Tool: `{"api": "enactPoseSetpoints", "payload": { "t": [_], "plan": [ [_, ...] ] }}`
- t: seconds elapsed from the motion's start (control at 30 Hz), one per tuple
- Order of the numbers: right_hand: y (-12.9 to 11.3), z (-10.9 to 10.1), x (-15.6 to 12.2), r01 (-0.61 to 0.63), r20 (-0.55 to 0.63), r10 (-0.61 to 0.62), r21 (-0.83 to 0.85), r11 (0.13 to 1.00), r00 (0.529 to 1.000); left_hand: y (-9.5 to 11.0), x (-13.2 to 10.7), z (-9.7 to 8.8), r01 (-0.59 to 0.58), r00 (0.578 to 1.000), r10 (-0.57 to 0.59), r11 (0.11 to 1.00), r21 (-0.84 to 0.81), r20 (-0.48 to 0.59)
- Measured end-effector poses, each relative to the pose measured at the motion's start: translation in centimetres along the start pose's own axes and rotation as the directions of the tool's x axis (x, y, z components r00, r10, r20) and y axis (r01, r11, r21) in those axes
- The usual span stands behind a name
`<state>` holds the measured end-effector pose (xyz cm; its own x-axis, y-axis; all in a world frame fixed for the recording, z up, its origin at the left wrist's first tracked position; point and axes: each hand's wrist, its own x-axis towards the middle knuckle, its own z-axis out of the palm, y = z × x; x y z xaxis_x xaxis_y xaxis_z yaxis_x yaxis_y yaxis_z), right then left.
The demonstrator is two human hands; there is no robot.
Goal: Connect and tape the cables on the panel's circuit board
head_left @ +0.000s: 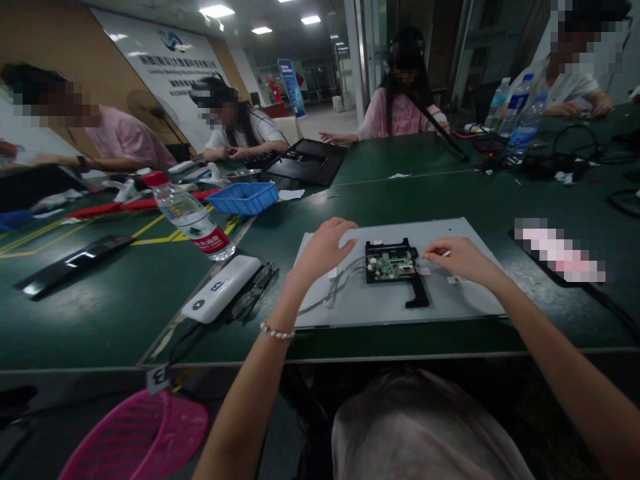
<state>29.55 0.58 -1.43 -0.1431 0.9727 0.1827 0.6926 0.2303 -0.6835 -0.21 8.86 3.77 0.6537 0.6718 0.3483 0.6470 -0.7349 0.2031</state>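
A flat light-grey panel lies on the green table. On it sits a black plastic frame with a green circuit board inside. Thin grey cables run from the frame's left side across the panel. My left hand hovers over the panel's left part, thumb apart from curved fingers, with nothing seen in it. To the right of the frame, my right hand has its fingertips pinched together; whatever they hold, if anything, is too small to name. Small pale tabs show under that hand.
Left of the panel are glasses, a white power bank, a water bottle and a blue basket. A phone lies right. Several people sit around the table. A pink basket is below the edge.
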Motion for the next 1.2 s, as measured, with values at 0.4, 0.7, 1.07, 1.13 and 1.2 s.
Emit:
{"api": "enactPoseSetpoints", "payload": {
  "t": [0.4,0.7,1.07,1.13,1.2],
  "plan": [
    [-0.3,0.6,-0.3,0.068,-0.063,-0.071,-0.051,0.996,0.995,-4.7,-2.2,1.9,0.318,0.945,-0.308,0.942,-0.103,0.108],
    [-2.6,0.2,-0.7,0.125,-0.173,-0.122,0.006,0.992,0.977,-3.0,-2.6,-1.3,0.324,0.906,-0.411,0.824,-0.465,-0.096],
    [-10.0,7.4,-1.3,0.431,-0.025,-0.435,-0.106,0.896,0.9,0.2,-5.1,0.8,0.478,0.871,-0.489,0.867,-0.138,-0.057],
    [-10.7,8.6,-1.4,0.482,0.036,-0.482,-0.147,0.864,0.875,0.6,-5.5,0.7,0.484,0.87,-0.488,0.873,-0.067,-0.076],
    [-11.2,9.4,-1.5,0.517,0.073,-0.513,-0.183,0.836,0.856,1.4,-6.0,0.5,0.451,0.882,-0.446,0.893,-0.006,-0.153]
  ]
}}
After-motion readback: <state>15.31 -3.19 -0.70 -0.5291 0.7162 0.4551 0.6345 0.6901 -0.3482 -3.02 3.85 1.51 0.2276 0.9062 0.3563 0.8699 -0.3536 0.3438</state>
